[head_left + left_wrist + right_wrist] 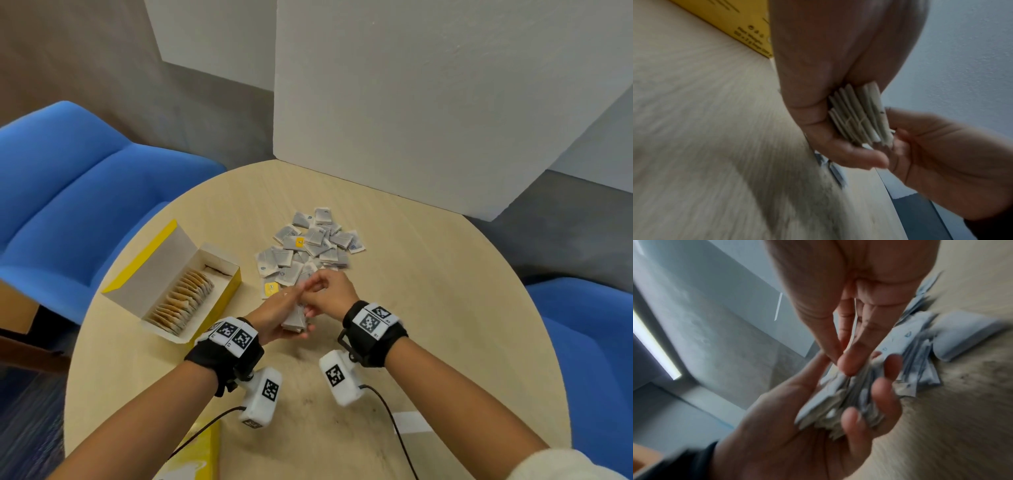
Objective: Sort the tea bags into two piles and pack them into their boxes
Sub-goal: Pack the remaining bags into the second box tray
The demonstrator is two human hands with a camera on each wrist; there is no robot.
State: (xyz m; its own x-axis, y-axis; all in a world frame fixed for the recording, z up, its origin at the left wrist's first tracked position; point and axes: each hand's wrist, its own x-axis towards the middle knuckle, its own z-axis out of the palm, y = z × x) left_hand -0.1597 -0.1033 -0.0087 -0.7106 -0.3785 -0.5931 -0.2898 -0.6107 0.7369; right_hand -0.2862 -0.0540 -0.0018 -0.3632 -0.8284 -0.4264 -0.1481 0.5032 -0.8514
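Observation:
My left hand grips a stack of grey tea bags on edge just above the round table. In the left wrist view the stack sits between thumb and fingers. My right hand meets it from above, its fingertips pinching the top of the stack. Behind the hands lies a loose pile of grey tea bags, with two yellow-tagged bags among them. An open yellow box, left of the hands, holds a row of yellow tea bags.
A second yellow box lies at the table's near edge, and a white slip lies near my right forearm. White boards stand behind the table. Blue chairs flank it left and right.

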